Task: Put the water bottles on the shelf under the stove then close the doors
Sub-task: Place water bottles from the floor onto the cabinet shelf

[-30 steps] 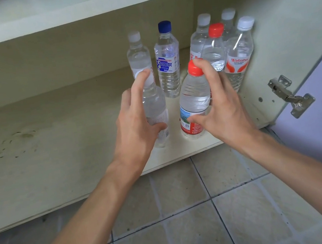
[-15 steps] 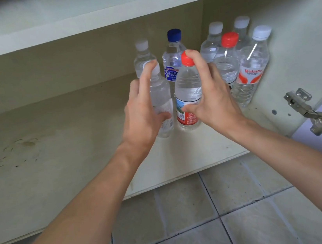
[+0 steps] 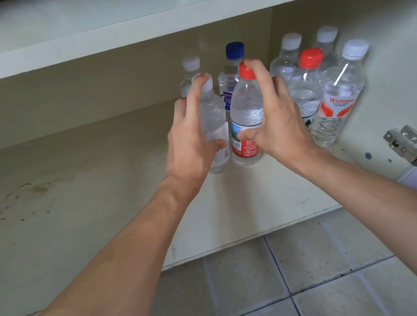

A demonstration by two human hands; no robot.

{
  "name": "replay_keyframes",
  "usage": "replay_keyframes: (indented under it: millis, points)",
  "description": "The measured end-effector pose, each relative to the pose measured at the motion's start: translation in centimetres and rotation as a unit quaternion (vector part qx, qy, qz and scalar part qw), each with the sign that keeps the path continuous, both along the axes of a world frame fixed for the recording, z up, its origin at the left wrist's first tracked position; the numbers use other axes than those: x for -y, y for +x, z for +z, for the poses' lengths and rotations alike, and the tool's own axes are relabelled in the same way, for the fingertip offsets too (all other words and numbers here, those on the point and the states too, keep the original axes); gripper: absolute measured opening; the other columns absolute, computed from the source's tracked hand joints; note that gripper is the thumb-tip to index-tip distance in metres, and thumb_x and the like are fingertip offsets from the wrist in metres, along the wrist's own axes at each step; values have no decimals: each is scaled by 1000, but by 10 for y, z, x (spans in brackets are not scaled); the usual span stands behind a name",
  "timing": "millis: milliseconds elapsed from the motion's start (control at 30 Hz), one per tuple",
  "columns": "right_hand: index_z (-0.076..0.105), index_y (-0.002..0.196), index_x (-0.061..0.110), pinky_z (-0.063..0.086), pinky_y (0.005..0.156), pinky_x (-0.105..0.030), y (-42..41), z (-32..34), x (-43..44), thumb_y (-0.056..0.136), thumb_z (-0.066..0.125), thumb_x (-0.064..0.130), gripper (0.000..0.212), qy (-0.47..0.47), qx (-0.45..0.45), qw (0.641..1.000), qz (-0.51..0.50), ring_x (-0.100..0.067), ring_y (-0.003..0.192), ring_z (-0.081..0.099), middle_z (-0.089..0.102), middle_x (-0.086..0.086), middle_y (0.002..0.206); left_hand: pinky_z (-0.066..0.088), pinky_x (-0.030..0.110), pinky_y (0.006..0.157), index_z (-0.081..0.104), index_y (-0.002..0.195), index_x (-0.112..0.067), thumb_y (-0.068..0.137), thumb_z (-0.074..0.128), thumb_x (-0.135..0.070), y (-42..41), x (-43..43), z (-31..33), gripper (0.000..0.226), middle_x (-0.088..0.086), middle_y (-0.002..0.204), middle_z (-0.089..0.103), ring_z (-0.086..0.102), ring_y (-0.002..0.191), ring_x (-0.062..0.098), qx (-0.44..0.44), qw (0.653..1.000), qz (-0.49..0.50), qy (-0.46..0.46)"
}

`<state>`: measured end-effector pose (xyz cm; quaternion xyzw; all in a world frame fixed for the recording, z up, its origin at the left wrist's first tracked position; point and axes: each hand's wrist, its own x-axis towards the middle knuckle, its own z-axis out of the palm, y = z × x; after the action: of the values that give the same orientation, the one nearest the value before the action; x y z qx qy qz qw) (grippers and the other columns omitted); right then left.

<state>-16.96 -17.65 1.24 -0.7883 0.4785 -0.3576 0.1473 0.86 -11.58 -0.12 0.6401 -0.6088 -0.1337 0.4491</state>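
Observation:
Inside the open cupboard, the cream shelf carries several clear water bottles grouped at its right rear. My left hand holds a white-capped bottle, index finger up by the cap and thumb on its label. Beside it, my right hand holds a red-capped bottle the same way. Both bottles stand upright on the shelf, side by side, in front of a blue-capped bottle. Right of them are another red-capped bottle and a white-capped bottle with an orange label.
A metal door hinge sticks out from the cupboard's right wall; the doors themselves are out of view. A board runs overhead above the shelf. The shelf's left half has a few dark stains. Grey floor tiles lie below.
Both hands have moved their bottles from the shelf's front edge deeper in, up against the standing group. The view has dropped lower and closer.

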Motion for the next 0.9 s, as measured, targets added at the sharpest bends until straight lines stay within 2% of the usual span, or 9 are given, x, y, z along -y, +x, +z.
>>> replay_keyframes:
  millis: [133,300,433,567,667,733,800,867,900]
  points:
    - [19,164,46,55,84,-40,1,0,1,70,98,5,129,-5,-5,1000,-2,-32,97,63,46,-5,129,53,27,95,24,154,-62,70,99,2,1,4,0,130,-24,140,38,43,111,-5,2,1000,2,-6]
    - [19,163,49,59,86,-49,2,-2,-3,71,97,3,130,-1,3,1000,-4,-33,95,66,46,-3,131,47,14,87,23,151,-65,71,97,4,2,8,-2,129,-23,137,39,43,108,-6,0,1000,9,-11]
    - [18,164,50,59,88,-48,2,-5,-7,70,96,0,132,1,6,1000,-12,-30,94,66,46,-2,132,43,2,80,24,153,-63,71,96,5,0,7,-3,129,-17,134,43,50,100,-1,0,1000,16,-9]
    - [16,165,50,60,86,-47,10,-7,-12,69,96,-2,136,-2,13,999,-31,-29,90,65,46,-1,130,41,-3,77,26,158,-61,73,91,9,-7,3,-2,129,-15,130,46,51,103,-23,-8,999,33,0]
    - [11,166,51,59,80,-50,16,-8,-18,72,89,-8,136,-5,13,999,-44,-31,88,65,47,-1,130,47,6,82,23,161,-60,76,90,9,-10,0,3,128,-17,134,45,59,98,5,0,999,38,18]
    - [6,167,49,58,80,-51,17,-7,-23,76,82,-12,133,-10,15,998,-52,-34,93,66,49,-3,137,57,29,87,17,163,-62,78,86,11,-10,-6,7,132,-12,134,50,61,97,20,21,998,47,38]
    - [2,169,45,58,81,-53,17,-6,-32,82,74,-15,128,-15,2,998,-55,-37,98,68,48,-7,147,54,41,79,5,165,-65,80,80,14,-8,-15,14,138,-4,121,53,62,92,28,69,993,51,75]
    - [0,171,38,58,92,-53,14,-2,-44,88,71,-14,121,-3,-31,997,-71,-40,120,66,39,-12,164,46,38,74,-5,165,-64,82,81,13,-5,-25,20,142,0,116,55,61,92,28,117,986,48,112]
    - [2,172,31,56,98,-52,11,0,-50,91,72,-10,115,10,-52,995,-83,-41,133,60,33,-14,170,47,39,77,-7,166,-63,83,84,9,-4,-31,24,142,2,125,57,62,99,29,135,982,49,125]
